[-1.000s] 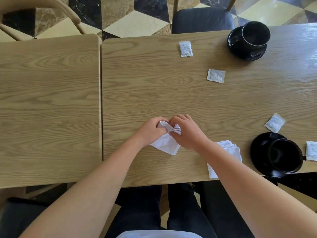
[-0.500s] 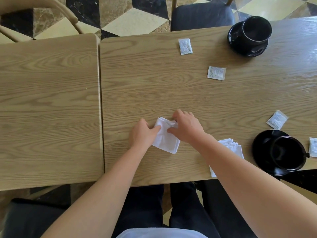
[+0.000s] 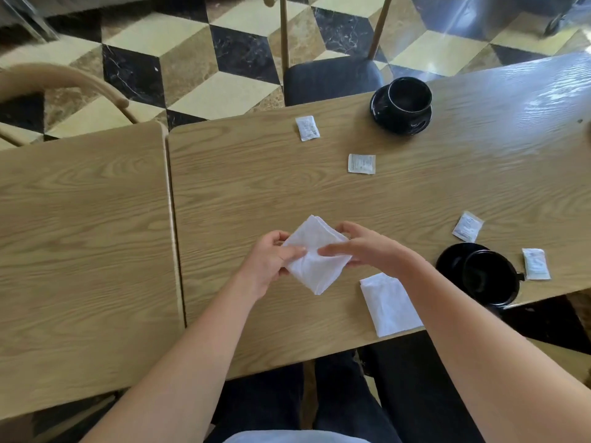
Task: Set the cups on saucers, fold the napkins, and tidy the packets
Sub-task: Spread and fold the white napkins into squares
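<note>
A folded white napkin [image 3: 315,260] is held just above the middle of the wooden table [image 3: 243,193]. My left hand [image 3: 271,262] pinches its left edge, thumb on top. My right hand [image 3: 367,251] pinches its right side. A second white napkin [image 3: 388,303] lies flat near the front edge, partly under my right forearm. A black cup [image 3: 407,97] stands on a black saucer [image 3: 399,124] at the back. Another black cup [image 3: 491,278] sits on a saucer [image 3: 452,260] at the front right. Several white packets lie scattered: packet [image 3: 307,127], packet [image 3: 361,163], packet [image 3: 467,226], packet [image 3: 536,264].
A second wooden table [image 3: 80,244] adjoins on the left, a narrow gap between the two. A dark-cushioned chair [image 3: 332,78] stands behind the table and a curved wooden chair back [image 3: 64,81] at the far left. My legs are under the front edge.
Both hands lifted the napkin off the table and now hold it by its sides as a flat diamond. The view tilted up, showing more floor.
</note>
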`<state>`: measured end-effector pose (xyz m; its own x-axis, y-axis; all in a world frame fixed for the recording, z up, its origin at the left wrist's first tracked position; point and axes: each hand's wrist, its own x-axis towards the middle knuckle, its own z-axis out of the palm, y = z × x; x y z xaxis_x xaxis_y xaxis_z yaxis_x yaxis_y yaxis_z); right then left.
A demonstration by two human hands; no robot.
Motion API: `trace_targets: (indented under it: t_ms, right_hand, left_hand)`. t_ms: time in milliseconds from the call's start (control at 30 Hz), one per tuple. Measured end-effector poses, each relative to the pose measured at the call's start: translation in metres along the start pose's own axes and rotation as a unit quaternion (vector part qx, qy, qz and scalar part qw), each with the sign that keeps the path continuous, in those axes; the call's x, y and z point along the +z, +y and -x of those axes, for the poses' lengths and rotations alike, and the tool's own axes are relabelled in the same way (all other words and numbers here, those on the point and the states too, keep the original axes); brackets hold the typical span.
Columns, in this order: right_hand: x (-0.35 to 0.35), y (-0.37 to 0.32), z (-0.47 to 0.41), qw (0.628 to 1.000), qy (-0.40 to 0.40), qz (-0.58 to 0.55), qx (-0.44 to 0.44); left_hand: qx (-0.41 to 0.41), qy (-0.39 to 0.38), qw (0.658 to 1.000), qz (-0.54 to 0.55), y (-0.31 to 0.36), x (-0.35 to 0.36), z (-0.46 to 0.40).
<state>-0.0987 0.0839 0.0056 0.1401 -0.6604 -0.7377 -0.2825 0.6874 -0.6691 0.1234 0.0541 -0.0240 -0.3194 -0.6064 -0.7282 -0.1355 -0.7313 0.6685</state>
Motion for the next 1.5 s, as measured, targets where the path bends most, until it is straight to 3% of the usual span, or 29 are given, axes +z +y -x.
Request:
trace_targets:
  t_ms: [100, 200, 333, 400, 533, 600, 767, 867, 967, 1100, 1233, 1300, 1433, 1500]
  right_hand:
    - [-0.021, -0.004, 0.019, 0.997, -0.067, 0.03, -0.027]
    - [-0.04, 0.005, 0.027, 0.993, -0.005, -0.058, -0.098]
    - [-0.067, 0.016, 0.032, 0.952, 0.107, -0.246, -0.145]
    - [-0.081, 0.015, 0.033, 0.942, 0.172, -0.258, -0.128]
    - [-0.112, 0.013, 0.026, 0.925, 0.272, -0.248, -0.1]
    - [-0.133, 0.015, 0.023, 0.921, 0.274, -0.262, -0.088]
    - [-0.198, 0.025, 0.016, 0.913, 0.168, -0.365, -0.069]
    - [-0.249, 0.025, -0.006, 0.888, 0.27, -0.368, -0.058]
    - [-0.298, 0.02, -0.031, 0.879, 0.391, -0.269, -0.046]
    - [-0.362, 0.01, -0.069, 0.877, 0.444, -0.165, -0.083]
    - [-0.409, 0.004, -0.107, 0.881, 0.463, -0.064, -0.077]
    - [-0.423, 0.006, -0.13, 0.885, 0.46, -0.032, -0.066]
    - [-0.431, 0.011, -0.165, 0.901, 0.431, -0.017, -0.049]
    - [-0.427, 0.014, -0.174, 0.903, 0.427, 0.003, -0.041]
  left_hand:
    - [0.058, -0.077, 0.99, -0.102, 0.032, 0.026, 0.001]
    - [0.08, -0.109, 0.988, -0.079, 0.062, 0.057, -0.003]
    - [0.075, -0.051, 0.995, -0.035, 0.082, 0.106, -0.022]
    - [0.071, 0.007, 0.997, -0.043, 0.086, 0.138, -0.037]
    - [0.095, 0.125, 0.974, -0.163, 0.097, 0.194, -0.066]
    - [0.12, 0.149, 0.964, -0.187, 0.104, 0.213, -0.077]
    - [0.159, 0.16, 0.96, -0.164, 0.133, 0.246, -0.114]
    - [0.152, 0.106, 0.971, -0.15, 0.152, 0.274, -0.146]
    - [0.185, 0.1, 0.952, -0.221, 0.17, 0.306, -0.178]
    - [0.282, 0.108, 0.876, -0.376, 0.205, 0.338, -0.228]
    - [0.331, 0.138, 0.703, -0.614, 0.231, 0.352, -0.274]
    - [0.33, 0.136, 0.647, -0.674, 0.237, 0.357, -0.293]
    - [0.283, 0.125, 0.587, -0.748, 0.23, 0.358, -0.321]
    - [0.265, 0.127, 0.521, -0.801, 0.222, 0.36, -0.328]
